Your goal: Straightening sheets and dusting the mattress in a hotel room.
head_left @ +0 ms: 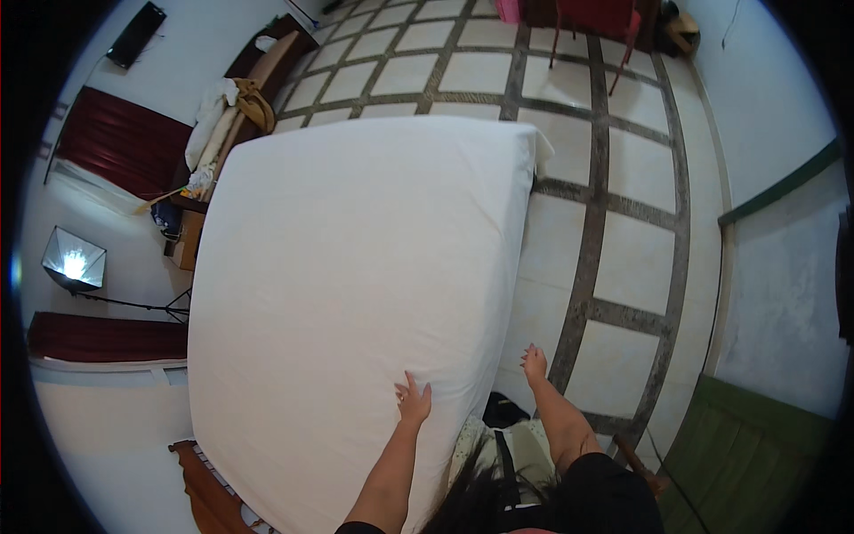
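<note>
Two hands low in the head view: left hand (413, 400) spread flat on the white sheet (356, 294) near the mattress's near right edge; right hand (534, 363) open, empty, over the tiled floor (623, 258). Could rumple under uneven pressing.

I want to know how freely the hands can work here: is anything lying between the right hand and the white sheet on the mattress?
Nothing visible does. The right hand hangs beside the white sheet, while the left hand rests flat on it.
</note>
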`<act>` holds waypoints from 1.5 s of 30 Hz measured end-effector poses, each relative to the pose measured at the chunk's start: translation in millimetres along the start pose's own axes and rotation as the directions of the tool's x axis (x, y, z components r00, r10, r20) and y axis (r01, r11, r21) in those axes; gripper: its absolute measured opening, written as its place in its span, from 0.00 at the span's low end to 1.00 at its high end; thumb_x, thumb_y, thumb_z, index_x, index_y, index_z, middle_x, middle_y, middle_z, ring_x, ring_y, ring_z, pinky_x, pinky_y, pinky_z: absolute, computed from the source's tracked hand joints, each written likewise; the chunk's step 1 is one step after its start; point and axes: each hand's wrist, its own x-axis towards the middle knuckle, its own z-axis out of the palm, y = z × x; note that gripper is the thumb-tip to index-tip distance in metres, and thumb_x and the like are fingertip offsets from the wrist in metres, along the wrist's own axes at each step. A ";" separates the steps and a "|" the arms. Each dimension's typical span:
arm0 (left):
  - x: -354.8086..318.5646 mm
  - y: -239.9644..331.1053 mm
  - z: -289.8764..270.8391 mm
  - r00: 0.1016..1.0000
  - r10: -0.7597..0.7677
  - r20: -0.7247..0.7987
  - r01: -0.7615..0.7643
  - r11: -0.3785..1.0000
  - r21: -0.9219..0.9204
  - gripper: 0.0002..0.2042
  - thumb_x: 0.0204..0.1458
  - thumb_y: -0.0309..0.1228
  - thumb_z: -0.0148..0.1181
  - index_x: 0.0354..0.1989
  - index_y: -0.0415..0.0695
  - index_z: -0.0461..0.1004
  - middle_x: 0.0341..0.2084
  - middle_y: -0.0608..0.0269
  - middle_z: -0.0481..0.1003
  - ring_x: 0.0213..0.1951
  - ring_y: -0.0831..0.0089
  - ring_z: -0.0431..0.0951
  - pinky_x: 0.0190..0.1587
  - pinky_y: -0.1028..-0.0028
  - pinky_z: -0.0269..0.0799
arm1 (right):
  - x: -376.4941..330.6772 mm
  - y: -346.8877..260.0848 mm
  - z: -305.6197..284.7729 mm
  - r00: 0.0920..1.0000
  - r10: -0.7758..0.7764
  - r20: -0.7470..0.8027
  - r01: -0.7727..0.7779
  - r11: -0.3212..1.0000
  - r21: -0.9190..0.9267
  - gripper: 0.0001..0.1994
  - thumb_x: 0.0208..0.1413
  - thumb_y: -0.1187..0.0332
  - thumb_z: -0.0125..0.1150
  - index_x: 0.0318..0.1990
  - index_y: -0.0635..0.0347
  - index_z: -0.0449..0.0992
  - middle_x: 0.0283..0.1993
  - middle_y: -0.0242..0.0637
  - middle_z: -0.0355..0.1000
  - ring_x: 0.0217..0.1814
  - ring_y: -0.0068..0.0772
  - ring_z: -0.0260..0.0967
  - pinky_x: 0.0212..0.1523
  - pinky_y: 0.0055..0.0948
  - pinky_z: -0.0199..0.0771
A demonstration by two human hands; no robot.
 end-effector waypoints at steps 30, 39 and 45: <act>228.1 349.3 -139.3 0.949 0.247 -0.194 -0.305 0.872 -0.383 0.34 0.49 0.39 0.53 0.60 0.34 0.48 0.55 0.37 0.58 0.58 0.50 0.58 0.58 0.64 0.55 | 285.3 -448.6 62.1 0.952 0.184 0.244 -0.216 0.970 0.110 0.29 0.56 0.40 0.33 0.23 0.58 0.68 0.17 0.33 0.67 0.14 0.27 0.64 0.16 0.28 0.64; 266.6 429.6 -149.2 0.935 0.077 -0.347 -0.164 0.959 -0.229 0.33 0.48 0.36 0.55 0.59 0.33 0.51 0.57 0.36 0.54 0.60 0.49 0.53 0.61 0.63 0.50 | 418.2 -533.9 63.7 0.884 0.420 0.206 -0.398 0.906 -0.143 0.39 0.42 0.26 0.36 0.27 0.61 0.66 0.23 0.38 0.66 0.19 0.35 0.65 0.20 0.35 0.65; 288.5 497.5 -148.0 0.930 -0.141 -0.340 0.041 0.958 -0.284 0.35 0.47 0.36 0.55 0.60 0.33 0.48 0.60 0.36 0.46 0.63 0.48 0.45 0.63 0.62 0.44 | 459.8 -570.8 74.4 0.805 0.525 0.277 -0.395 0.823 -0.409 0.38 0.41 0.28 0.43 0.23 0.65 0.69 0.19 0.40 0.66 0.18 0.38 0.65 0.19 0.36 0.66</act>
